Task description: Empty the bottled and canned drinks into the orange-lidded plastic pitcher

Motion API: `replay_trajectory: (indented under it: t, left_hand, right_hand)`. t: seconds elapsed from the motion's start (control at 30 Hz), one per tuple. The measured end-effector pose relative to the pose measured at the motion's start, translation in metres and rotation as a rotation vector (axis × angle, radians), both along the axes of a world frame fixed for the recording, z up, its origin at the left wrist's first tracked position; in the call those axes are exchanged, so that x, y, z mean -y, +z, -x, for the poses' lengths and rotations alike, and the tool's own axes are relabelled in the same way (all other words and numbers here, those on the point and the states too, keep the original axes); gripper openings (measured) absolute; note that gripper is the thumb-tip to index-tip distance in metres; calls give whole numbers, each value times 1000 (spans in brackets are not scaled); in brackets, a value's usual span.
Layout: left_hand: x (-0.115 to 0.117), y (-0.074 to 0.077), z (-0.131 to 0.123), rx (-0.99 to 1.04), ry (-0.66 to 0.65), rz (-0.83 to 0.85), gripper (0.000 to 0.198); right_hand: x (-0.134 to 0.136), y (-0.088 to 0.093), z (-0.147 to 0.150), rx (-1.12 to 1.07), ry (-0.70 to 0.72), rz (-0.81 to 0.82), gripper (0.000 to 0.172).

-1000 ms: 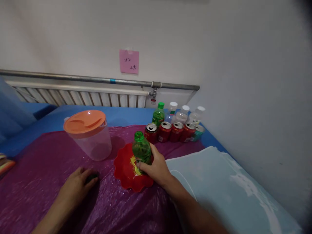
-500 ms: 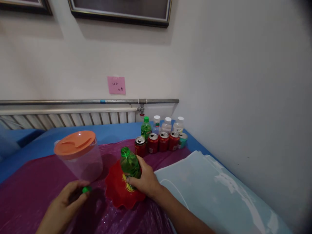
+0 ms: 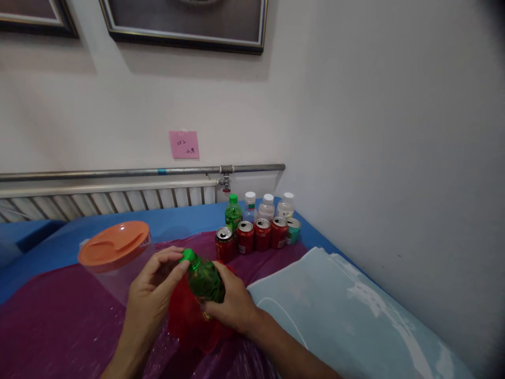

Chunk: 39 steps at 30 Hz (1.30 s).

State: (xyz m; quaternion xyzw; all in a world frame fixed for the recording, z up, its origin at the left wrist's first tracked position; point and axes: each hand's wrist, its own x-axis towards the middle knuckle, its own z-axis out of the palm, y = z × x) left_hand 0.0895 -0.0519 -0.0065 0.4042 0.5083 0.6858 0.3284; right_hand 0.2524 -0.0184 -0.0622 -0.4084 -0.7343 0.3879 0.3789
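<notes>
L hand [image 3: 152,287] has thumb + fingertips pinched on the green cap [image 3: 189,256], which sits at the neck of the green bottle [image 3: 205,281]; R hand [image 3: 233,301] is wrapped round the bottle's body, clamped on it from the right side. Bottle's tilted, top leaning toward L hand, in front of/above the red plate [image 3: 182,318] w/ the wavy rim; its base is hidden behind R hand, so can't tell if it touches the plate. Step in hand, my read: capping, i.e. cap being seated on the neck. Can't tell from here if the thread has caught or if it's tight. Next move prob. calls for cap kept square to the neck, a twist from L fingers, and R hand firm enough to stop the body spinning but not so hard it squashes the thin plastic. Main risk IMO: cap going on crooked, given the lean. Rest of it: pitcher [image 3: 114,279] w/ orange lid [image 3: 114,246] just L of L hand, partly behind it; four red cans [image 3: 245,239] + a teal can [image 3: 292,232] in a row past R hand, a 2nd green bottle [image 3: 233,215] and three clear bottles w/ white caps [image 3: 266,209] behind them, all upright. Purple sheet [image 3: 59,321] lies under the plate, over the blue table [image 3: 181,213]; pale cloth [image 3: 315,310] to the R.
</notes>
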Motion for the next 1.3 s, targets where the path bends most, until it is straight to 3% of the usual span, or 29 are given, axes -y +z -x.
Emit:
replay_trajectory:
  t: [0.13,0.33,0.53,0.83,1.17,1.3]
  left_hand:
    - [4,-4,5,-181,13,-44,32]
    - [5,-6,14,-670,44,-284,17]
    - [6,-5,15,-1148,149,-524,23]
    - [6,-2,16,-1214,123,-530,23]
    - [7,-18,0,-853,233,-447,27]
    - [4,-22,-3,-853,216,-479,36]
  right_hand:
    - [-1,1,1,5,11,4,70]
    - [-2,1,1,-13,30,-29,71]
    - [-2,-3,3,-26,28,-71,63]
    - [-2,-2,7,5,40,-97,57]
    - [0,-5,8,-48,29,-7,71]
    - [1,-6,9,-65,8,-21,61]
